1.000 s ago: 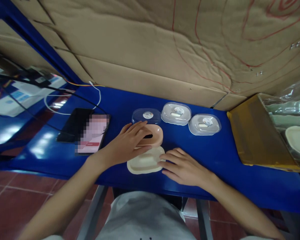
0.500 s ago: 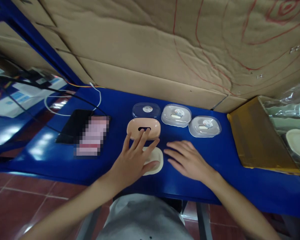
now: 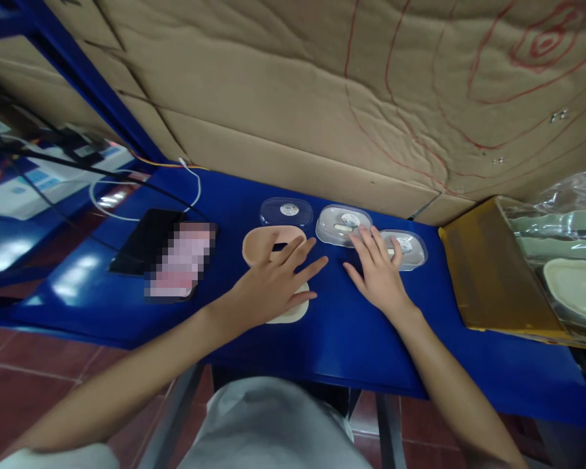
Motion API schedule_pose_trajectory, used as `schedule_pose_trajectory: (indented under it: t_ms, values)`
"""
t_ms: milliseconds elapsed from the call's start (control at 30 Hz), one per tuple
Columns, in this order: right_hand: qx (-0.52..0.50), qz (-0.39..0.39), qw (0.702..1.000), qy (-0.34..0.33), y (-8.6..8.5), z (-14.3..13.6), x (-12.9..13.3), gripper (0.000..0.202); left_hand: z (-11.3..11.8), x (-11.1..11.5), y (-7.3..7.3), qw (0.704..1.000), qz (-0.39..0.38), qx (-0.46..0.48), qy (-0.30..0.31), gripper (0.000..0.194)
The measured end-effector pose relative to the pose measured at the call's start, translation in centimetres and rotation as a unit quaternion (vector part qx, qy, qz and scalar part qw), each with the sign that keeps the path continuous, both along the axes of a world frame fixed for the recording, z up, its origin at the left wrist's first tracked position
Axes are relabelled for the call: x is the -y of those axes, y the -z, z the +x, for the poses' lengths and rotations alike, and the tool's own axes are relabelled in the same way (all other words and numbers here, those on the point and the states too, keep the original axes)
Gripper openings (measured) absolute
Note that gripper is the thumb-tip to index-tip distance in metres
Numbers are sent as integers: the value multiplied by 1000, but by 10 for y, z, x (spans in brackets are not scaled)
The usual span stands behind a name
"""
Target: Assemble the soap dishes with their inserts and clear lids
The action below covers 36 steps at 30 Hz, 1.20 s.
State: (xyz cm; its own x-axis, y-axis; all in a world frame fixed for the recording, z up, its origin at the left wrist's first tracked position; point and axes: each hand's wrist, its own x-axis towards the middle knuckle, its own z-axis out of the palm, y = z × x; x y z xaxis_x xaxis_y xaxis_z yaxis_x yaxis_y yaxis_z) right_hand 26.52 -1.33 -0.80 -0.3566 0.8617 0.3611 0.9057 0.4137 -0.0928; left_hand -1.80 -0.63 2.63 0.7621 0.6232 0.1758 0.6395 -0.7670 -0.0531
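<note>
My left hand [image 3: 280, 280] is spread over a peach oval dish with a slot in its middle [image 3: 254, 244] and partly covers a cream oval dish [image 3: 293, 314] nearer me. Whether its fingers touch either one I cannot tell. Further right, my right hand [image 3: 378, 270] has its fingers apart, with the tips at two clear lidded boxes. One clear box [image 3: 329, 228] lies just beyond the fingertips; the other clear box [image 3: 417, 251] is partly hidden behind the hand. A clear oval lid with a round sticker [image 3: 273, 212] rests behind the peach dish.
A phone with a blurred screen [image 3: 183, 260] and a black flat object [image 3: 146, 241] lie at the left by a white cable [image 3: 198, 185]. On the right, an open carton [image 3: 498, 273] holds wrapped green and cream dishes. Cardboard [image 3: 273, 98] lines the blue table's [image 3: 351, 352] back.
My right hand has moved forward to the clear boxes. My left hand has shifted slightly right across the peach dish. The peach and cream dishes sit slightly further left and up in view.
</note>
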Motion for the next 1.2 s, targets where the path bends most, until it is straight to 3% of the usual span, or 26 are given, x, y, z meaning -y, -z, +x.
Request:
schedule_pose_trajectory:
  t_ms: [200,300,367,500,633,733,933,1000,1067,1200]
  values:
    - [-12,-13,1000,5,-11,3,-1,51,19,-3,5,998,1,9,59,59]
    - [-14,-44,999,-14,-24,4,-8,60,18,-7,4,998,6,11,69,60]
    - [-19,-104,993,-46,-34,5,-20,71,18,-9,3,997,4,12,71,61]
    - [-67,-197,972,-107,-54,8,-51,70,17,-10,3,997,3,41,59,63]
    - [-116,-210,967,-84,-70,16,-79,65,16,-8,12,998,7,55,41,63]
    - [-121,-178,974,-69,-67,21,-102,62,16,-7,20,998,14,43,47,62]
    - [-61,-204,976,-53,-28,24,-135,69,16,0,19,997,-2,30,71,47]
    - [-30,-224,973,-36,-24,24,-135,75,15,3,15,996,-12,37,82,45]
    - [-6,-220,975,-22,-31,23,-128,74,14,4,12,995,-13,49,89,44]
    - [11,-160,986,-37,-60,14,-87,42,12,3,7,991,4,95,91,33]
